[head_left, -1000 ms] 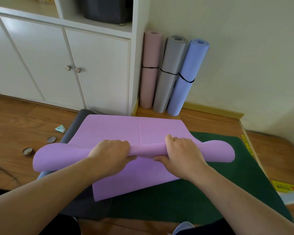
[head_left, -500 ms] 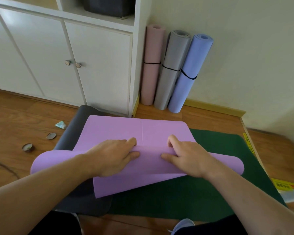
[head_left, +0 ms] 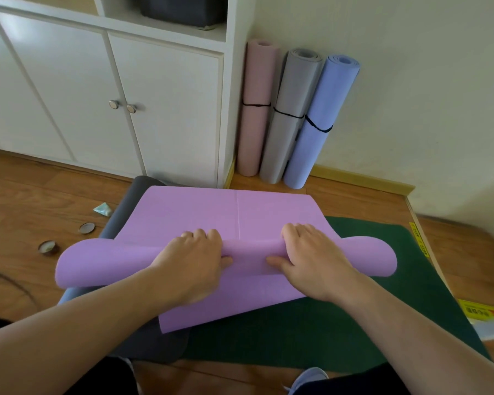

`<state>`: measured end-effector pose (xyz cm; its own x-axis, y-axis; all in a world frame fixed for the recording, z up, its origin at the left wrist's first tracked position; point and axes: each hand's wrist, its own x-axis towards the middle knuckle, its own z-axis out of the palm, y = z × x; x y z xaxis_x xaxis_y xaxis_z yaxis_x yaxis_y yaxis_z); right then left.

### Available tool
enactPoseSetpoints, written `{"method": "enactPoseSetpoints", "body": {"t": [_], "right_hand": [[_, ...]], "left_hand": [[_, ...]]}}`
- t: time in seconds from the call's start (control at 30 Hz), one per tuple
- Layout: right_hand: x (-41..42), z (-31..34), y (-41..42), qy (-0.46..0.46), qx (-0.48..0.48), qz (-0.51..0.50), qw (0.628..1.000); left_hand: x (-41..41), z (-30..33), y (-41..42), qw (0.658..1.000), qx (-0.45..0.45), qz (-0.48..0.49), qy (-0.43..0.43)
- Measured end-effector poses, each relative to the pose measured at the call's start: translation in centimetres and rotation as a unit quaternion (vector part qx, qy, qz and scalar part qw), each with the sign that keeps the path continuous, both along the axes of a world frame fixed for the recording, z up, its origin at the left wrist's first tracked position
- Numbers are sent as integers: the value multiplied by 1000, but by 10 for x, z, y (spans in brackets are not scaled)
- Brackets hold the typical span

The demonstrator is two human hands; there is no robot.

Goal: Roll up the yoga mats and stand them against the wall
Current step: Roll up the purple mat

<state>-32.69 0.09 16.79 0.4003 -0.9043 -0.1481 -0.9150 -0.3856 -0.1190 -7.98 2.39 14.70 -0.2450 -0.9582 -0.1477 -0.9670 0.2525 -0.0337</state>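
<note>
Wooden floor [head_left: 26, 201] (mats spread), left hand [head_left: 194, 260] and right hand [head_left: 311, 258] both grip the purple mat [head_left: 240, 212], fingers curled over its roll.

White cabinet [head_left: 160, 109], two doors shut, two round knobs [head_left: 122, 106] side by side. Dark bin [head_left: 183, 8] on the open shelf above. Wood floor [head_left: 40, 195]: two round lids [head_left: 67, 238], possibly tin, near a crumpled wrapper [head_left: 103, 209]. Dark cable [head_left: 9, 280] at left. Yellow label [head_left: 479, 310] at right.
</note>
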Motion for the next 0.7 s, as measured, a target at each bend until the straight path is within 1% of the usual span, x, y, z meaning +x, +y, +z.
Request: {"method": "enactPoseSetpoints", "body": {"t": [0.13,0.27,0.33,0.53,0.6,0.7], "right_hand": [[-5,4,-1,-38,34,5,999],[-7,8,0,-72,30,16,997],[-6,9,3,-57,29,24,998],[-1,2,13,42,18,22,999],[-1,2,14,37,34,11,999],[-4,4,10,-8,87,-5,996]], "left_hand": [[3,4,-2,999,34,-22,-4],[4,14,-7,998,47,-35,15],[5,15,-8,998,53,-45,10],[8,12,-8,997,72,-41,10],[7,11,-7,995,82,-48,22],[8,11,-6,989,119,-60,62]]}}
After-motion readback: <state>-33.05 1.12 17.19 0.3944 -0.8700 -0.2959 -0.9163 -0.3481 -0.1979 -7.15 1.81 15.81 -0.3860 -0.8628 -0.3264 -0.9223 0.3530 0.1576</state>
